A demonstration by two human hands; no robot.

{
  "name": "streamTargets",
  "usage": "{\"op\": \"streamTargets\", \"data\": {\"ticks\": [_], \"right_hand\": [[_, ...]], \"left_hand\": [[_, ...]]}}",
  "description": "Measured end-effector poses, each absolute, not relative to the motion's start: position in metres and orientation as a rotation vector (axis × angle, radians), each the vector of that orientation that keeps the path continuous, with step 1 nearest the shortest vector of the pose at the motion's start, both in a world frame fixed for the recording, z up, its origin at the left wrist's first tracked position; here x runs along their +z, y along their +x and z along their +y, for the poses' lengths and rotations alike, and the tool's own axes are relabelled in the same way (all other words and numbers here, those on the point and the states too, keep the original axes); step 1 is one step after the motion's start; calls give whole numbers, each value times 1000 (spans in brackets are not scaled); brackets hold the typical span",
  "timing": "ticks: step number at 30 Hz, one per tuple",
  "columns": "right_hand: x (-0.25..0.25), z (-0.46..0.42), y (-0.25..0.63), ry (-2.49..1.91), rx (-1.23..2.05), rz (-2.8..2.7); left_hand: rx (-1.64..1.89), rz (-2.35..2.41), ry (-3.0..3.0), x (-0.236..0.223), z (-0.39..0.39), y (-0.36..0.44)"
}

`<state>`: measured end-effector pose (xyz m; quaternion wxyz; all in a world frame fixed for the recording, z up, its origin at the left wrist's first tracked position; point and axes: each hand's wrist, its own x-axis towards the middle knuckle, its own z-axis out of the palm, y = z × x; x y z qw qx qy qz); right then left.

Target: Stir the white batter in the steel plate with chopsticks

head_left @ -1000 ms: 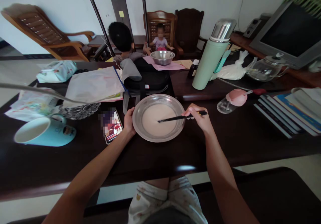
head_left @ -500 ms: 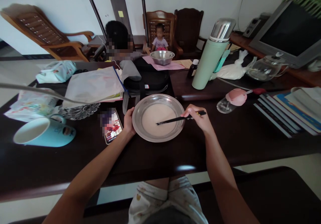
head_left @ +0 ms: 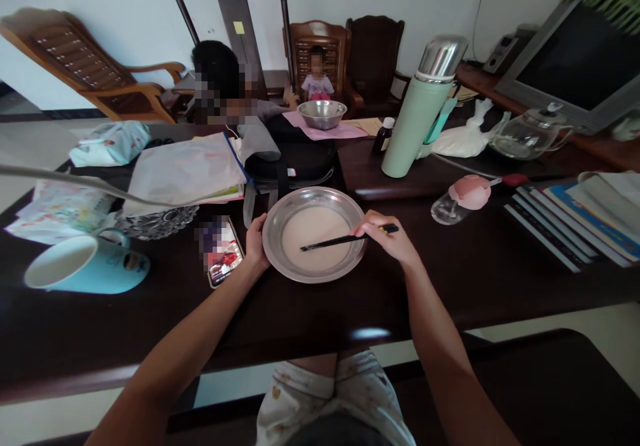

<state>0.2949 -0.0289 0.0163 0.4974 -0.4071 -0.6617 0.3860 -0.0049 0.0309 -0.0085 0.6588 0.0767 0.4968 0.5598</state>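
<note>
A wide metal bowl (head_left: pixel 314 277) stands on the dark table in front of me, with a pale, milky liquid (head_left: pixel 315 229) in its bottom. My left hand (head_left: pixel 257 241) grips the bowl's left rim. My right hand (head_left: pixel 385 233) is closed round a pair of black chopsticks (head_left: pixel 333 241) over the right rim. Their tips point left and reach the liquid near the bowl's middle. Just left of my left hand lies a phone (head_left: pixel 226 256) with its screen lit.
On the left are a light blue mug (head_left: pixel 113 273), a glass dish (head_left: pixel 160 223) and papers (head_left: pixel 185 169). A green thermos (head_left: pixel 414 126), a pink-lidded bottle (head_left: pixel 463 199) and stacked books (head_left: pixel 565 226) stand right. Behind are a smaller metal bowl (head_left: pixel 323 114) and two people.
My right hand has moved slightly left with the chopsticks, and their tips have shifted left in the liquid. The head of the person behind the table has moved left.
</note>
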Motion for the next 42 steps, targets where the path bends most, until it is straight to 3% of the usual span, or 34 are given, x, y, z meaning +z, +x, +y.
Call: {"op": "streamTargets", "data": {"ticks": [5,11,42], "right_hand": [[15,-28,299,-1058,814,-1519],[20,-31,296,-1008,977,-1573],[21,-31,299,-1059,831,-1521]], "left_hand": [[1245,1108,168,-6,30,-5],[1270,1118,191,-5,30,-4],[1242,1041,209,-16,33,-9]]}}
